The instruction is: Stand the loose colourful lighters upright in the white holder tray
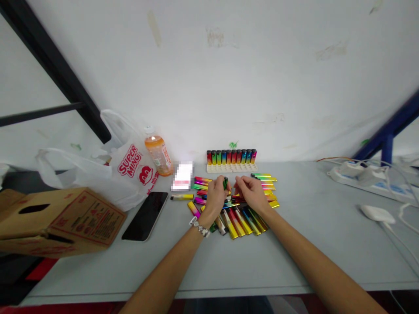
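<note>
My left hand (pixel 216 196) is closed around a green lighter (pixel 225 182), whose dark top sticks up above the fingers. Close beside it, my right hand (pixel 249 191) has thumb and fingertips drawn together; whatever may be between them is too small to make out. Under and around both hands lie loose shiny lighters (pixel 240 221) in yellow, pink, green and red, several of them in a fanned row in front of the wrists. Behind the hands, a row of upright colourful lighters (pixel 231 156) stands in the back of a cream-coloured rack (pixel 231 168).
On the left are a cardboard box (pixel 88 222), a white plastic bag (pixel 121 183), an orange drink bottle (pixel 159 152), a black phone (pixel 145 216) and a blurred-out card (pixel 182 176). To the right are a power strip (pixel 363 181) and a white charger (pixel 377 214) with cables. A wall rises behind.
</note>
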Demonstrator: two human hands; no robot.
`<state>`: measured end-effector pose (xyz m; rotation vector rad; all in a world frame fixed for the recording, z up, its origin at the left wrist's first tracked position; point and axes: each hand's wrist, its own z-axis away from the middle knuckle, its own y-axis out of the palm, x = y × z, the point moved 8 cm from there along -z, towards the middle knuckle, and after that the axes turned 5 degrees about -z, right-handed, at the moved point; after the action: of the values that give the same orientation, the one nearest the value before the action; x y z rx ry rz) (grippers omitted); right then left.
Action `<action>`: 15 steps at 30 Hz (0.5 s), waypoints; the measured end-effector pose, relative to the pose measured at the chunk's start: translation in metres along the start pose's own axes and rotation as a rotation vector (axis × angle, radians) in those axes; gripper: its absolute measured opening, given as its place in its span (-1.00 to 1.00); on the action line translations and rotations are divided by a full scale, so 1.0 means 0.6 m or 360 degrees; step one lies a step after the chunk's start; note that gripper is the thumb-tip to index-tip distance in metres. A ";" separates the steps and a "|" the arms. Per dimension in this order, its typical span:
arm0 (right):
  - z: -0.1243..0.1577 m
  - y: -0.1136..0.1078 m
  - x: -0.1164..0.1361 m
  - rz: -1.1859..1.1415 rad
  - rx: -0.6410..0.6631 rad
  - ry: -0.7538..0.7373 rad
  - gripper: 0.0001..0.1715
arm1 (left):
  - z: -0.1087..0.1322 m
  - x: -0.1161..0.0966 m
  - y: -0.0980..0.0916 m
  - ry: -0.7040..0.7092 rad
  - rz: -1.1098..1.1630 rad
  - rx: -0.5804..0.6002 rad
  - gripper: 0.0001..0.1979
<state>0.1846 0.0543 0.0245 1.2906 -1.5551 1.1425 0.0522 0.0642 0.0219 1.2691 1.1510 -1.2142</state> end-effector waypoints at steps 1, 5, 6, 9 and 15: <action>0.000 0.000 0.001 0.0008 0.0002 -0.0003 -0.43 | -0.001 0.001 0.000 -0.0004 0.0007 -0.0006 -0.63; 0.000 0.001 0.002 0.0016 0.0013 -0.0009 -0.43 | -0.002 0.001 -0.002 -0.0012 0.0047 0.0000 -0.67; 0.000 0.002 0.002 0.0015 0.0020 -0.0014 -0.43 | -0.002 0.001 -0.002 -0.0016 0.0048 0.0006 -0.66; 0.000 0.003 0.000 0.0017 0.0048 -0.0024 -0.45 | -0.001 0.000 0.001 -0.0032 0.0046 0.0034 -0.61; 0.005 0.002 0.023 -0.0122 0.0002 -0.0145 -0.59 | 0.006 -0.011 0.007 0.0014 0.0169 0.0124 -0.45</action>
<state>0.1811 0.0478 0.0367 1.4082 -1.5565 1.0498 0.0557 0.0603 0.0289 1.3779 1.0380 -1.1848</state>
